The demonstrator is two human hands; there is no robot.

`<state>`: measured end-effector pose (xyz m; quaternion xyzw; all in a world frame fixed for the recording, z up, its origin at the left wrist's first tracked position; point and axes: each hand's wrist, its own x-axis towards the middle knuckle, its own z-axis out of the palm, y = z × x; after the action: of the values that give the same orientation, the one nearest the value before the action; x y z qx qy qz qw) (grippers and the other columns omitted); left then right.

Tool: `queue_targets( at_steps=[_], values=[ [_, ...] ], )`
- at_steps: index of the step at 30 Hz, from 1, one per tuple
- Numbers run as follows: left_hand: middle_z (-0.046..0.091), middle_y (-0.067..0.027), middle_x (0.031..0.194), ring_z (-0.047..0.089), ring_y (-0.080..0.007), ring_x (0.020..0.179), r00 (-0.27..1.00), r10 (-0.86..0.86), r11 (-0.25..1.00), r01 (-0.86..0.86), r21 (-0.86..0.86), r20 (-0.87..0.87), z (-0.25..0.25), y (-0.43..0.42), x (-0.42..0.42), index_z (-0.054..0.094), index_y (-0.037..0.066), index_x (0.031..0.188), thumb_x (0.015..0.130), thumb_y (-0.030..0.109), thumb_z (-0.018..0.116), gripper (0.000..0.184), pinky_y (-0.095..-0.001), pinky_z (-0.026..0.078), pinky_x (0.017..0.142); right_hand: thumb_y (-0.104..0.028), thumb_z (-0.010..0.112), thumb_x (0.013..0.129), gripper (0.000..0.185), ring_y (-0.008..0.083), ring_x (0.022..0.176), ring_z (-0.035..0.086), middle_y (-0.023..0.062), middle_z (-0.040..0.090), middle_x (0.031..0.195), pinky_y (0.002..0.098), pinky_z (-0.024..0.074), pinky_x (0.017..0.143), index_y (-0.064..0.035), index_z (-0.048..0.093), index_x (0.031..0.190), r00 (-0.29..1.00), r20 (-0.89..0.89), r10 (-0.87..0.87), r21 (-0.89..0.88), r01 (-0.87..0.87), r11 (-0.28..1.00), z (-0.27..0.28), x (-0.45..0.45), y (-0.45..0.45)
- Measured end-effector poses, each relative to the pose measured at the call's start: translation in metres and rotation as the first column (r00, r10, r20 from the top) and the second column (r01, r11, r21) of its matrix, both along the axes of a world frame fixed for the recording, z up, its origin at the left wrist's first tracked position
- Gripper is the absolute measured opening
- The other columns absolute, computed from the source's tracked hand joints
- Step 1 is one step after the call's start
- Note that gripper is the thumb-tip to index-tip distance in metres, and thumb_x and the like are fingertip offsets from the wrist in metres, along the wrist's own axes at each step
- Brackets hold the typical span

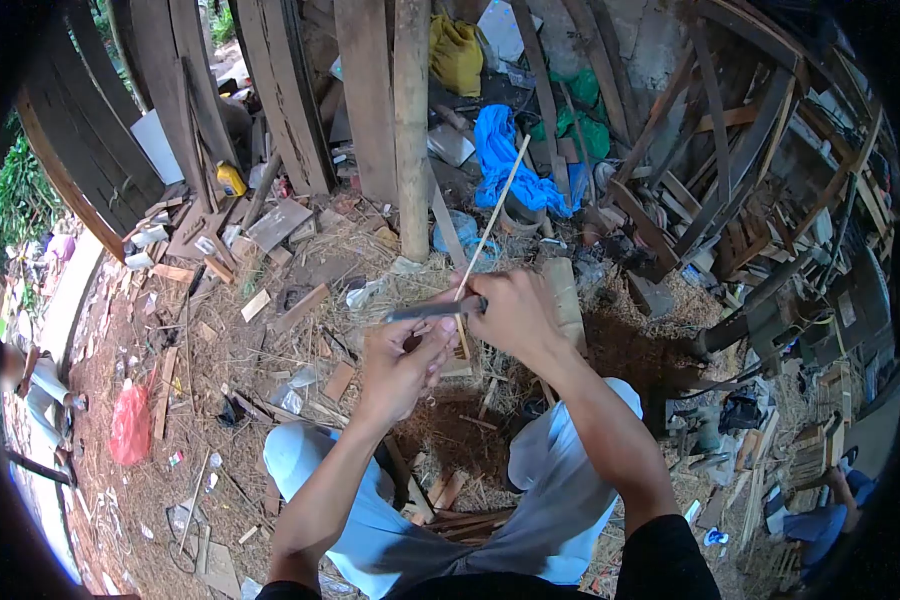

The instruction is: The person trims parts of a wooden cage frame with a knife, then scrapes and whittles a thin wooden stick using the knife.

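A knife (422, 311) with a flat dark blade lies crosswise between my hands, its blade pointing left. My right hand (520, 312) is closed around its handle end. Fingers of my left hand (400, 368) are pinched together just below the blade, on a thin pale strip (496, 218) that looks like split bamboo. From my hands the strip slants up and to the right, crossing the blade, and a short piece shows below. Whether the edge bites into the strip is hidden by my fingers. Beneath my hands is a small slatted wooden piece (457, 358).
Wood scraps and shavings litter the ground around my knees. A bamboo post (411, 130) stands ahead, with a blue plastic sheet (515, 160) to its right. Boards lean at the right. A red bag (131, 424) lies left. Other people sit at the far left and far right edges.
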<state>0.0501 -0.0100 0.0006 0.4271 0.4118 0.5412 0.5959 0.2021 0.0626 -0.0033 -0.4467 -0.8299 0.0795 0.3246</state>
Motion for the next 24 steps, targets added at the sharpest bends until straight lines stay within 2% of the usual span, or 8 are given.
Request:
queue_targets(
  at_steps=[4,7,11,13,16,19,22,24],
  values=[
    [0.053,0.0007,0.072,0.037,-0.0015,0.049,1.000,0.017,1.000,-0.018,-0.004,-0.022,-0.001,-0.001,0.001,0.056,0.007,0.121,0.089,0.015,0.057,0.032,-0.0174,0.030,0.041,-0.016,0.063,0.067,0.011,0.0339,0.059,0.063,0.0167,0.062,0.062,0.0433,0.0510,0.060,-0.0092,0.067,0.074,0.978,0.186,-0.098,0.043,0.092,0.995,0.005,-0.005,-0.006],
    [0.052,0.0004,0.073,0.035,-0.0017,0.047,1.000,-0.015,0.999,0.016,-0.044,0.016,0.004,-0.004,0.001,0.057,0.006,0.119,0.089,0.016,0.058,0.031,-0.0181,0.029,0.040,-0.017,0.062,0.070,0.010,0.0341,0.058,0.063,0.0182,0.061,0.060,0.0432,0.0509,0.057,-0.0088,0.067,0.072,0.990,0.043,-0.135,0.058,0.132,0.990,0.002,-0.003,-0.001],
    [0.052,0.0016,0.075,0.030,-0.0011,0.046,1.000,-0.006,0.995,0.009,-0.103,0.027,0.000,0.002,0.000,0.051,0.007,0.124,0.090,0.015,0.056,0.035,-0.0168,0.023,0.037,-0.014,0.065,0.069,0.005,0.0339,0.055,0.060,0.0149,0.060,0.059,0.0425,0.0486,0.055,-0.0088,0.066,0.069,0.965,0.008,-0.263,0.099,0.261,0.960,-0.008,-0.001,0.014],
    [0.052,0.0014,0.075,0.029,-0.0006,0.046,0.995,-0.004,0.994,0.014,-0.104,0.099,0.001,0.002,0.002,0.053,0.008,0.123,0.090,0.015,0.056,0.034,-0.0162,0.021,0.037,-0.016,0.062,0.076,0.014,0.0345,0.052,0.059,0.0147,0.059,0.055,0.0428,0.0477,0.052,-0.0096,0.064,0.063,0.924,0.016,-0.382,0.181,0.373,0.910,-0.008,-0.001,0.019],
    [0.051,0.0016,0.074,0.029,-0.0004,0.046,0.991,-0.002,0.990,0.021,-0.137,0.134,0.010,0.000,0.004,0.052,0.008,0.123,0.090,0.015,0.056,0.034,-0.0157,0.020,0.037,-0.018,0.059,0.081,0.023,0.0362,0.050,0.058,0.0159,0.057,0.052,0.0440,0.0468,0.050,-0.0093,0.064,0.060,0.900,-0.025,-0.436,0.239,0.428,0.871,-0.010,0.000,0.024],
    [0.049,0.0013,0.075,0.030,-0.0006,0.047,0.985,-0.040,0.989,0.063,-0.136,0.166,0.010,0.001,0.001,0.054,0.007,0.122,0.091,0.016,0.054,0.033,-0.0160,0.023,0.037,-0.020,0.058,0.081,0.027,0.0374,0.051,0.059,0.0179,0.057,0.054,0.0450,0.0477,0.051,-0.0076,0.063,0.057,0.911,-0.065,-0.406,0.158,0.411,0.898,-0.002,0.010,0.028],
    [0.048,0.0017,0.075,0.029,-0.0010,0.048,0.991,-0.015,0.987,0.036,-0.157,0.132,0.011,0.002,0.002,0.053,0.008,0.123,0.091,0.015,0.054,0.033,-0.0164,0.022,0.037,-0.019,0.053,0.082,0.023,0.0376,0.055,0.061,0.0206,0.060,0.059,0.0452,0.0498,0.054,-0.0092,0.068,0.067,0.886,0.044,-0.462,0.167,0.449,0.877,-0.004,0.008,0.033],
    [0.048,0.0017,0.075,0.030,-0.0009,0.048,0.986,-0.019,0.984,0.047,-0.170,0.166,0.008,0.003,0.001,0.054,0.008,0.123,0.091,0.015,0.054,0.032,-0.0164,0.021,0.038,-0.021,0.054,0.082,0.026,0.0378,0.057,0.062,0.0213,0.060,0.059,0.0458,0.0501,0.057,-0.0067,0.066,0.064,0.868,0.030,-0.496,0.156,0.486,0.860,-0.003,0.006,0.034]
  ],
)
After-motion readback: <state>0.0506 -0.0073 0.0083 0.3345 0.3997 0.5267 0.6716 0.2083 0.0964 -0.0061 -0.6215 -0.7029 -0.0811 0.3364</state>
